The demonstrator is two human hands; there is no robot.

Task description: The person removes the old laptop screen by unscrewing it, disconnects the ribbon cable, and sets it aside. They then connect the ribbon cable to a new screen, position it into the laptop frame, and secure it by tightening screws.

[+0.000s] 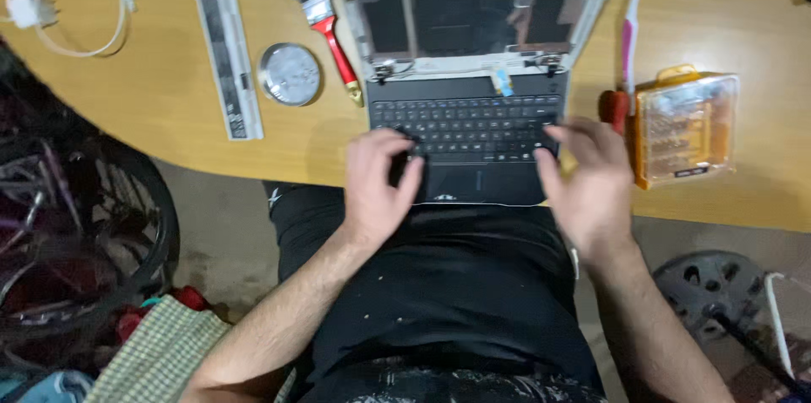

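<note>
Left hand point(376, 187) rests on the laptop point(469, 128) base, fingers curled loosely at the keyboard's left corner, gripping nothing. Right hand point(591, 179) lies flat and spread over the right edge, blurred; no hold seen. Laptop sits at the table point(169, 99) front edge, screen bezel stripped. Just right: orange bit case point(683, 126), closed, bits inside. Left: brush point(325, 19), round tin point(290, 73).

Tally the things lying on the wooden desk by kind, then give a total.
Laptop, opened up, both hands on it: 1
Paintbrush, red handle: 1
Round metal tin: 1
Long white-and-black bar: 1
White charger with cable: 1
Orange bit case: 1
Toothbrush: 1
Red-handled tool: 1
Total: 8
</note>
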